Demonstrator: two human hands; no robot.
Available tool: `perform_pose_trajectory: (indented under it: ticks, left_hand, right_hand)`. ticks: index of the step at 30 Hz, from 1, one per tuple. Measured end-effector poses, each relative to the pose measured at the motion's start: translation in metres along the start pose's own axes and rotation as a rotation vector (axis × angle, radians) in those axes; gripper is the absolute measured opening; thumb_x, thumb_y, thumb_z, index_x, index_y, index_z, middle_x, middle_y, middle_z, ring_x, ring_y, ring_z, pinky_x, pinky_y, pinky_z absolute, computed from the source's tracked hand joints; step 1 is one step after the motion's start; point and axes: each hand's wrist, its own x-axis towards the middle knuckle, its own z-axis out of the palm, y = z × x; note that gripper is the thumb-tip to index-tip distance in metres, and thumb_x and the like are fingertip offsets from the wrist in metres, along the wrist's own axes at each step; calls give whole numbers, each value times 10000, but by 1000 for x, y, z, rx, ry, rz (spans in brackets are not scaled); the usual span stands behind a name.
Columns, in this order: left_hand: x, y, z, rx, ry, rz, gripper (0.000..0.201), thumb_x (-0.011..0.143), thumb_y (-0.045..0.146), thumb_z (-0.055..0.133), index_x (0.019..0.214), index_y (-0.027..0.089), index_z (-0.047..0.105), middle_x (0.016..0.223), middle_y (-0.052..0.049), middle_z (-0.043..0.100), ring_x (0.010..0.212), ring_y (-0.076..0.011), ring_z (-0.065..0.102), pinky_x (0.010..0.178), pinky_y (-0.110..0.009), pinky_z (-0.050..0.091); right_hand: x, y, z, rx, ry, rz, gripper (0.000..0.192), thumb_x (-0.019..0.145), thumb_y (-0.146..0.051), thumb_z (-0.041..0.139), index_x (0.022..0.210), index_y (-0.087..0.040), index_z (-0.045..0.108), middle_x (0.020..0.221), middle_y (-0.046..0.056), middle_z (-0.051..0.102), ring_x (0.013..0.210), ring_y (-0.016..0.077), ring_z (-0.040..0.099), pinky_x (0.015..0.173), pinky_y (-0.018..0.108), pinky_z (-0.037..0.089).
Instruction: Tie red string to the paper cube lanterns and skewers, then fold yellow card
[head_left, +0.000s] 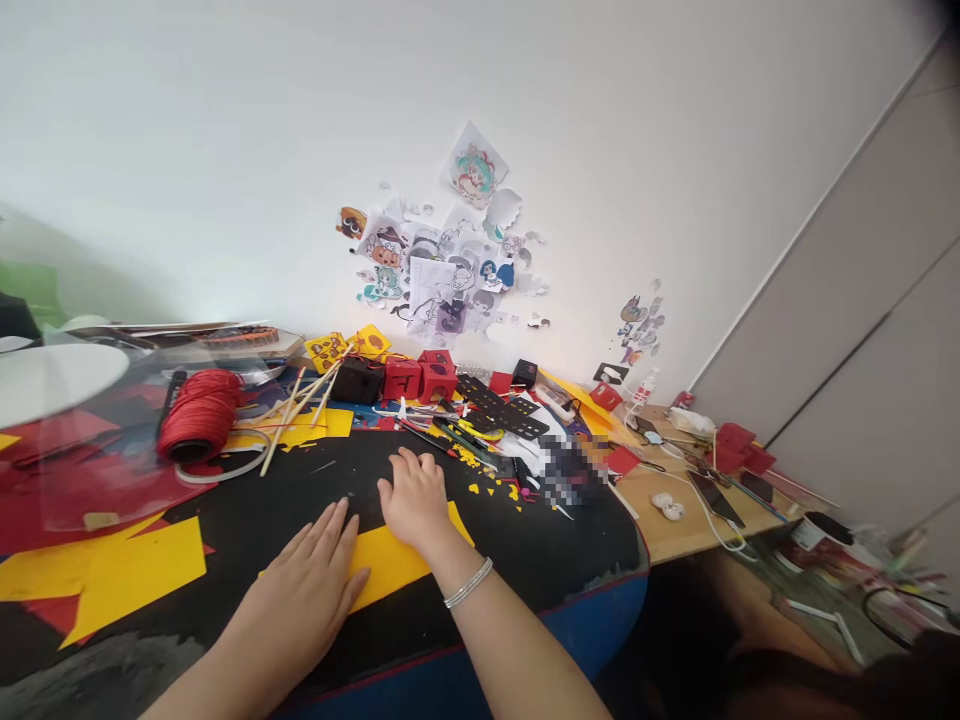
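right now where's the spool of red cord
In the head view the spool of red cord lies on the left of the table, beyond the left hand, just left of the wooden sticks and above the yellow sheet.

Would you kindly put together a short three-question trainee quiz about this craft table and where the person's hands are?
1. True or false: both hands lie flat on the yellow paper sheet.
2. Which lies left of the thin wooden sticks? A) red paper boxes B) spool of red cord C) black perforated strips
3. Fill in: the right hand wears a silver ____ at the wrist.

Key:
1. True: left hand and right hand both press on it, atop the black table cover.
2. B
3. bracelet
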Motion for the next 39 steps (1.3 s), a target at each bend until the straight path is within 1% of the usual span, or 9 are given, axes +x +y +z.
perform_pose_trajectory:
  ticks: [4, 6, 10, 18, 24, 27, 29, 34, 39]
  left_hand:
    - [31, 3, 3, -11, -202, -106, 510, 852, 340, 274, 1196, 72, 537, 1292, -194, 493, 1238, -318, 398, 950, -468, 399]
    - [40, 4, 1, -25, -244, -130, 505, 852, 299, 267, 1227, 56, 503, 1316, -202, 460, 1262, -321, 356, 974, -490, 367]
    - [42, 5, -2, -44, -239, -137, 511, 853, 291, 275, 1246, 35, 477, 1331, -215, 433, 1276, -329, 326, 997, -499, 337]
    - [36, 7, 1, -97, -169, -189, 516, 837, 349, 315, 1237, 81, 500, 1318, -200, 461, 1266, -324, 356, 984, -509, 343]
    - [39, 7, -3, -62, -225, -170, 518, 846, 350, 309, 1256, 84, 482, 1341, -201, 429, 1281, -333, 321, 988, -508, 333]
    - [39, 8, -3, -56, -189, -161, 508, 847, 345, 304, 1235, 87, 505, 1327, -207, 445, 1275, -338, 330, 969, -509, 353]
    - [35, 11, -2, -50, -125, -151, 516, 857, 366, 283, 1217, 86, 524, 1321, -207, 454, 1274, -342, 331, 949, -506, 374]
    - [10, 15, -2, -39, 49, -48, 632, 855, 542, 245, 1196, 105, 548, 1298, -159, 499, 1234, -320, 409, 956, -468, 377]
    - [-3, 16, -2, -43, 84, -54, 710, 776, 662, 332, 1202, 137, 547, 1266, -134, 540, 1170, -318, 483, 946, -449, 372]
  right_hand:
    - [1, 2, 0, 7, -3, 5, 383, 871, -344, 398, 1211, -195, 491, 1318, 43, 474, 1126, 254, 392, 925, 418, 358]
    - [2, 2, -1, 12, -15, 15, 374, 872, -335, 398, 1208, -203, 497, 1313, 38, 480, 1128, 250, 389, 921, 415, 357]
    - [3, 2, -3, 23, -29, 28, 361, 868, -322, 408, 1199, -213, 508, 1303, 31, 490, 1128, 245, 388, 916, 407, 356]
    - [3, 3, -3, 40, -7, 22, 339, 859, -312, 430, 1170, -215, 524, 1284, 28, 508, 1116, 237, 400, 913, 394, 365]
    - [4, 4, -1, 48, -8, 27, 338, 855, -313, 435, 1167, -216, 522, 1289, 22, 502, 1114, 239, 398, 917, 403, 364]
    - [4, 3, -2, 58, -17, 33, 331, 854, -307, 438, 1162, -220, 522, 1281, 19, 508, 1114, 236, 397, 921, 405, 362]
    - [4, 3, -4, 62, -27, 41, 328, 851, -307, 444, 1158, -223, 525, 1278, 15, 511, 1114, 238, 396, 922, 410, 361]
    - [4, 4, -3, 71, -23, 35, 334, 850, -296, 444, 1165, -217, 522, 1287, 21, 504, 1113, 249, 402, 923, 426, 365]
    - [3, 2, -9, 170, -1, -15, 320, 836, -252, 471, 1145, -202, 537, 1231, 38, 550, 1087, 237, 441, 917, 407, 389]
